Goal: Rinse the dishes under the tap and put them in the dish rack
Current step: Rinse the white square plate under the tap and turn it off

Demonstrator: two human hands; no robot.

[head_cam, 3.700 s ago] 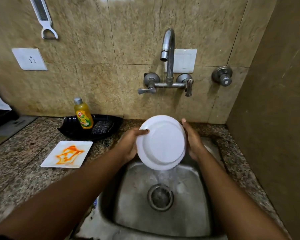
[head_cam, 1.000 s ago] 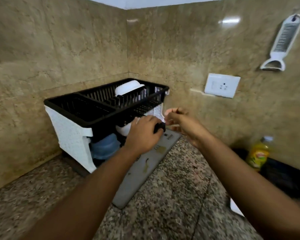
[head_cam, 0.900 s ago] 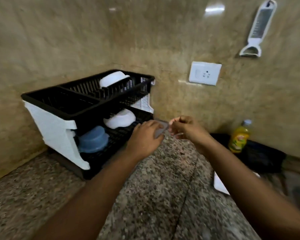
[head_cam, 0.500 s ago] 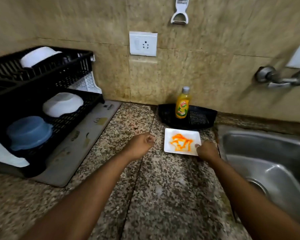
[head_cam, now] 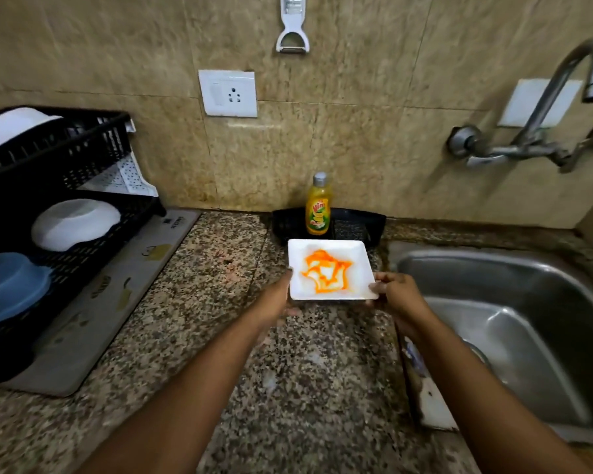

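Both hands are on the square white plate (head_cam: 331, 271) at the centre of the frame, and it is smeared with orange sauce across its face. The left hand (head_cam: 277, 302) grips the plate's left edge, fingers curled underneath it and mostly hidden, while the right hand (head_cam: 396, 295) pinches the lower right corner, thumb on top and fingers tucked below. The plate sits just above the speckled granite counter (head_cam: 220, 319), tilted a little toward the camera; whether it touches the stone I cannot tell. Just behind it stands a yellow dish soap bottle (head_cam: 318, 204) in a black tray (head_cam: 363, 224) against the tiled wall. To the right, the steel sink (head_cam: 514, 323) fills the lower right of the frame, and the curved tap (head_cam: 562, 87) reaches in from the upper right, with no water seen coming from it. Over on the left edge is the black two-tier dish rack (head_cam: 69, 155): a round white plate (head_cam: 12, 126) stands in the top tier, a white bowl (head_cam: 74, 224) lies upside down on the lower tier, and a blue bowl (head_cam: 11, 289) sits upside down just in front of it. The rack rests on a grey drying mat (head_cam: 117, 295). On the wall, a white power socket (head_cam: 228, 93) sits at upper centre, with a white peeler (head_cam: 292, 29) hanging above it.
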